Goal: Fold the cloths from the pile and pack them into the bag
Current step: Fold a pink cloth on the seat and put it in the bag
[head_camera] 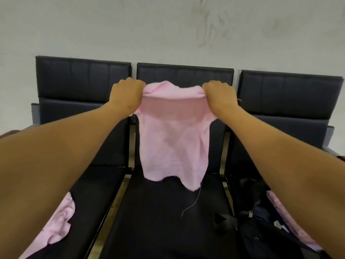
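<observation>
Up in the air over the middle seat (164, 217) hangs a pink cloth (171, 139), thin and soft, a little see-through near its top, with a ragged lower edge and a loose thread (194, 200) trailing from one corner down to the cushion. Its top edge is bunched and rolled over between the two hands. The left hand (127, 96) grips the left corner, fingers curled over the fabric with the knuckles up; the right hand (220, 96) grips the right corner the same way. Both forearms reach straight forward, roughly level, the hands apart with the cloth stretched between them.

On the left seat (97, 186) lies the pile of pink cloths (57, 225), crumpled and folded over itself, partly hidden under the left forearm. On the right seat (242, 146) sits a dark bag (261, 238) of limp fabric, with a black strap (220, 221) spilling toward the middle seat and a small metal zip pull (250, 214) showing. Pink patterned fabric (285, 212) shows at the bag's far side, beside the right forearm; whether it lies inside the bag cannot be told.

All three seats are dark, smooth and padded, joined in a row with square stitched backrests (184, 75) and metal frame parts between them. Behind them stands a pale, scuffed wall (168, 28).
</observation>
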### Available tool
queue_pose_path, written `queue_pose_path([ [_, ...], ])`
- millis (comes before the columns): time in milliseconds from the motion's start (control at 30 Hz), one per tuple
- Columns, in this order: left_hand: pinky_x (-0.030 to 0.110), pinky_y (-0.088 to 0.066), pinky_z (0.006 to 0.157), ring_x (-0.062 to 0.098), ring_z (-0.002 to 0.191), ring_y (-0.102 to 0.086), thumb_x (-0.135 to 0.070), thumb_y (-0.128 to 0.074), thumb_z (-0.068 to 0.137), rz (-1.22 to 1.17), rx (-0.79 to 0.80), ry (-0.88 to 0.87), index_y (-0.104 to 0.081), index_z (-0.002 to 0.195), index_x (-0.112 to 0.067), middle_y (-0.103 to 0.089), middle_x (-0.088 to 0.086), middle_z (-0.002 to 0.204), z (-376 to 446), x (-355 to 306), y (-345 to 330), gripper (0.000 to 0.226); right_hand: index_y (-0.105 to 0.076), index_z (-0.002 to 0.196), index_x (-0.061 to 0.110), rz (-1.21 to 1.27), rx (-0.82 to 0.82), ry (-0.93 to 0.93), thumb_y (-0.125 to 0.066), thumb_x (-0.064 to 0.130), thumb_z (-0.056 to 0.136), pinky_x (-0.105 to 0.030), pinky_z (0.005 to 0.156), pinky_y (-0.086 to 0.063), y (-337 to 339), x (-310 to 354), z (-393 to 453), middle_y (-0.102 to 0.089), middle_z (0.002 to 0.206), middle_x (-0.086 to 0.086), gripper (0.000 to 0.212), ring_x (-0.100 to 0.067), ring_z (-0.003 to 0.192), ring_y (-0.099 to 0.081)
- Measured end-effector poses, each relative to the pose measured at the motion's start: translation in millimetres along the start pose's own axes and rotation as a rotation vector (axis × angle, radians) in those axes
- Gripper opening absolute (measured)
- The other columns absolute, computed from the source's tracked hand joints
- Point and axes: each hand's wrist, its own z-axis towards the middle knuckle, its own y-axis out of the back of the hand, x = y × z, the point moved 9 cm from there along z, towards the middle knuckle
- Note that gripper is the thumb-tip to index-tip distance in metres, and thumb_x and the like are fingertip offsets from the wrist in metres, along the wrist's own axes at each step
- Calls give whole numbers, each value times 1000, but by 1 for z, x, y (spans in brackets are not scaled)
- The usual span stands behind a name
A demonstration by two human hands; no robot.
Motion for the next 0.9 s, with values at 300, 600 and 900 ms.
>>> queue_pose_path([
  [300, 36, -45, 61, 28, 66, -56, -12, -57, 85, -117, 273, -94, -60, 80, -13, -58, 8, 76, -33, -10, -15, 6, -61, 102, 8, 6, 117, 66, -60, 10, 93, -39, 68, -44, -13, 6, -34, -64, 100, -15, 10, -34, 85, -62],
  [600, 27, -49, 66, 18, 79, -64, -35, -74, 82, -441, 687, -139, -62, 81, -19, -65, 2, 85, -118, -29, -67, 20, -52, 71, 16, 428, 634, 120, -80, 28, 77, -30, 60, -44, -70, 22, -119, -58, 77, -3, 31, -26, 77, -60],
  [900, 26, -54, 68, 17, 77, -68, -39, -77, 78, -538, 998, -92, -67, 83, -16, -70, 0, 81, -218, -45, -124, 26, -65, 84, 25, 579, 979, 147, -81, 38, 77, -28, 70, -55, -127, 59, -221, -69, 86, 6, 22, -17, 84, -68],
])
